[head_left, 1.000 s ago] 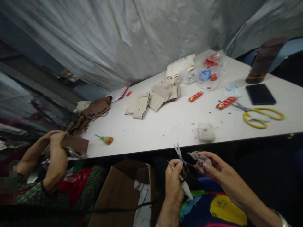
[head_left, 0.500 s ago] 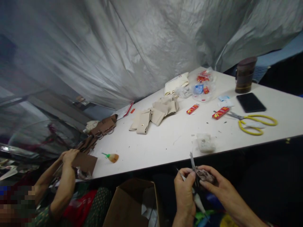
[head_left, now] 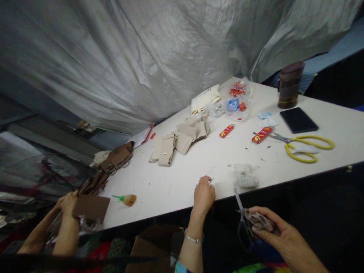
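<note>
My left hand (head_left: pixel 204 195) rests at the table's front edge with its fingers closed. A thin, pointed metal tool (head_left: pixel 211 181) shows at the fingertips; most of it is hidden by the hand, and its kind is unclear. Lower right, my right hand (head_left: pixel 280 233) grips a crumpled greyish-brown cloth (head_left: pixel 260 222). Scissors with dark handles (head_left: pixel 245 231) are held along with it, blades pointing up and left past the table edge. A pale, translucent packet (head_left: pixel 246 176) lies just beyond the blades.
Yellow-handled scissors (head_left: pixel 309 146), a phone (head_left: pixel 298 120), a dark cup (head_left: pixel 290 85) and red packs (head_left: pixel 262 135) lie right. Beige folded pieces (head_left: pixel 183 141) sit mid-table. An oil bottle (head_left: pixel 128 200) is left, near a co-worker's hands (head_left: pixel 68 203) on brown pieces. A cardboard box (head_left: pixel 150 248) stands below.
My left hand has moved away from the cloth, up and left onto the table edge, taking the thin tool. My right hand keeps the cloth and scissors, slightly lower right. The view has shifted.
</note>
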`<state>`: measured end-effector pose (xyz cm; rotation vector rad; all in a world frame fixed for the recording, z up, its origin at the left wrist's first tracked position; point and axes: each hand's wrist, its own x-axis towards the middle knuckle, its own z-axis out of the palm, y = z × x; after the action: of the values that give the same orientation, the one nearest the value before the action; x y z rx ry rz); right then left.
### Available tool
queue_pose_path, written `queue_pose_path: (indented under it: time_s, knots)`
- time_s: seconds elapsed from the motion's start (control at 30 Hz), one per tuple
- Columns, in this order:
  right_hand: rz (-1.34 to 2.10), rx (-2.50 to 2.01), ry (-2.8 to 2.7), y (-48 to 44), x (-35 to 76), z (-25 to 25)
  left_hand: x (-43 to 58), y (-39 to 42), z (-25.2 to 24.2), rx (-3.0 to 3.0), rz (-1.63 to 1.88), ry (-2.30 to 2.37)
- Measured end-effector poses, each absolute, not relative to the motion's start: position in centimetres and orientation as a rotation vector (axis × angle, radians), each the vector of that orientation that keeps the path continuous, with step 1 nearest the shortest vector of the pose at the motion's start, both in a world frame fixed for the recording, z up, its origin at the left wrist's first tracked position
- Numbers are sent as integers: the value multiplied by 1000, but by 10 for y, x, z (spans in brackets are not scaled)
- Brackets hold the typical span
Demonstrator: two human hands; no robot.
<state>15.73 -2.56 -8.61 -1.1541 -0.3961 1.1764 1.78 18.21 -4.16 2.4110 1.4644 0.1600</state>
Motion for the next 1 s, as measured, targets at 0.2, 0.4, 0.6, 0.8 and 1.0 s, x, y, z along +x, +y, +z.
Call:
queue_pose_path:
  time_s: [0.2,0.4,0.6,0.8,1.0]
  knots:
    - [1132,-1183,-403,-26,161,-89,51,216,-57,2556,72,1342]
    - [988,-1221,-491,-24,166,-88,38,184,-49,2289,699,1252]
    - [780,-1328,-798,-29,163,-97,19,81,-45,1256,553,1039]
    - [668,-1312,-1060,-38,158,-96,16,39,-49,1120,706,1078]
    - [638,-1306,-1144,-45,160,-96,17,24,-51,780,750,1028]
